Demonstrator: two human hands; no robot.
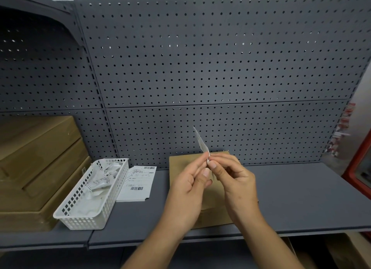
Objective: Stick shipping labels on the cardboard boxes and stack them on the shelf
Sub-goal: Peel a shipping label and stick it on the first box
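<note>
label pinched edge-on above a box

head view: both hands, left [192, 180] and right [230, 174], pinch the lower end of a thin white paper shipping label [201, 142], seen edge-on and tilted up-left. beneath them a flat brown cardboard box [180, 164] lies on the grey metal shelf [301, 194]. a white stack of printed labels [138, 183] sits beside a white plastic basket [90, 198].

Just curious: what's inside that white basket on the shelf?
The basket holds crumpled white paper scraps, some with dark print, likely peeled label backings. Its latticed walls hide much of the bottom, so anything beneath the scraps cannot be seen.
</note>
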